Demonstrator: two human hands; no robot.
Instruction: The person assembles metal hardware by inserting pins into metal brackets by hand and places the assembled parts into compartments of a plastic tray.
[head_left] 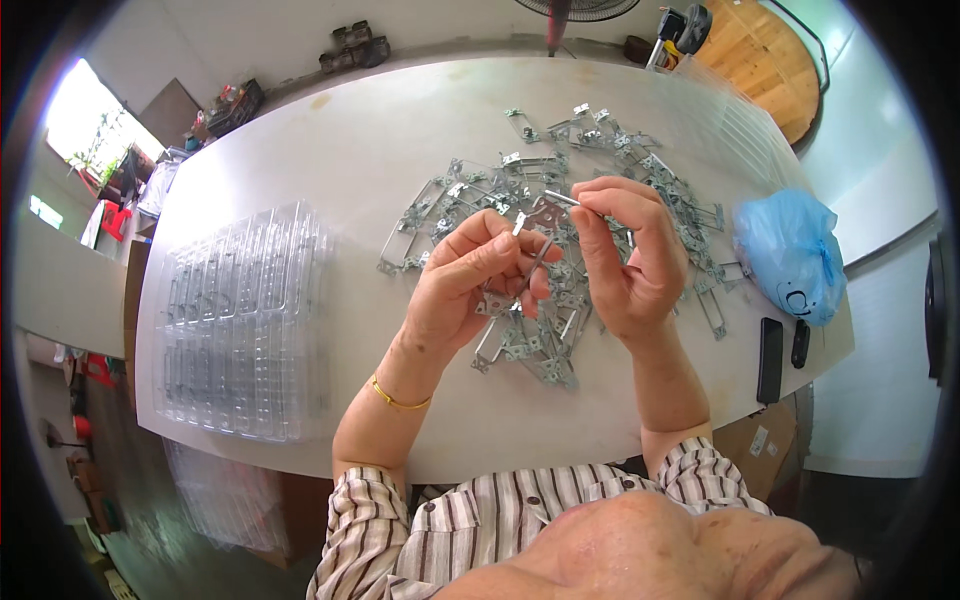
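My left hand [468, 272] is closed round a silver metal bracket [541, 213], thumb and fingers pinching it above the pile. Opposite it, my right hand [636, 262] pinches a thin silver metal rod [562, 198] between thumb and fingertips. The rod's near end meets or overlaps the bracket; I cannot tell whether the two are joined. Another bracket piece [494, 304] shows under my left fingers, and whether that hand holds it is unclear. Beneath and beyond both hands spreads a loose heap of similar metal brackets [540, 345], many with rectangular frames and small tabs.
Stacked clear plastic trays [235, 330] cover the left side of the white table [350, 130]. To the right sit a tied blue plastic bag [792, 255], a black phone-like slab [769, 360] and a small black object [800, 344]. Clear plastic sheets [735, 125] lie at the far right.
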